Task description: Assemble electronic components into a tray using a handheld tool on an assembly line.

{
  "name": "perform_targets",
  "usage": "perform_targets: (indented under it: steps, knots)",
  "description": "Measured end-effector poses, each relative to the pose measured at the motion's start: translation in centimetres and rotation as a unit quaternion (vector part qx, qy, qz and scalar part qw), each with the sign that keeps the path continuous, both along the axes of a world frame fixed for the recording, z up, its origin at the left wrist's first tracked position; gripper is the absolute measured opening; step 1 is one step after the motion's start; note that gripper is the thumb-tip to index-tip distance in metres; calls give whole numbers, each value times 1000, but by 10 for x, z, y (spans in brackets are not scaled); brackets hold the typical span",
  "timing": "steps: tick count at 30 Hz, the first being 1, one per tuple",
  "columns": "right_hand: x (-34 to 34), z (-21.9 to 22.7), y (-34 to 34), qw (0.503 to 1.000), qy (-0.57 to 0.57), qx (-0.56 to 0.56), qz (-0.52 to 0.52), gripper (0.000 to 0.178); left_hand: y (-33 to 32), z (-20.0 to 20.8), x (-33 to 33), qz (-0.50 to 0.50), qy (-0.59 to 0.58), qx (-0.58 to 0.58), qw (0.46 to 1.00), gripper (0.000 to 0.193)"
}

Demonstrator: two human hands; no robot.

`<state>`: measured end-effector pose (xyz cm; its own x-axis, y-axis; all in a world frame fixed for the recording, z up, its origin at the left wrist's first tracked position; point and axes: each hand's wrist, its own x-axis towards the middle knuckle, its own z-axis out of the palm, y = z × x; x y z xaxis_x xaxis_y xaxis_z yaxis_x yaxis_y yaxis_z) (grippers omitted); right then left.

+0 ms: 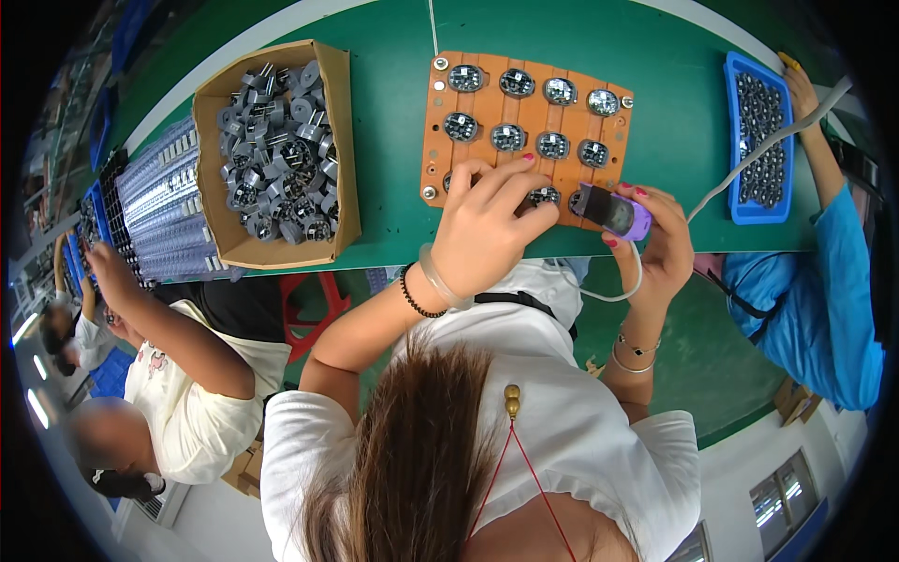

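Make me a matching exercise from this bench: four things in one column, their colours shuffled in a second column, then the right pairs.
Things:
1. fixture board
2. handheld tool in the right hand
3. parts tray
4. tabletop

Colours:
A. green
B. purple
C. orange-brown
D. blue

Pairs: 1-C, 2-B, 3-D, 4-A
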<state>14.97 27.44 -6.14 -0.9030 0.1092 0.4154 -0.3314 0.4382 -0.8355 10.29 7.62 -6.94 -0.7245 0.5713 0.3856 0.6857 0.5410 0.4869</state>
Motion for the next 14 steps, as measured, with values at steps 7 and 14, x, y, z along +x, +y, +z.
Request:
perform_targets:
  steps: [7, 14]
  knots:
    - [0, 2, 3, 999, -9, 10, 34, 45, 4, -5, 0, 16, 35, -7, 999, 7]
    - [1, 3, 2, 999, -25, 11, 31, 45, -1, 1, -4, -3, -9, -53, 999, 9]
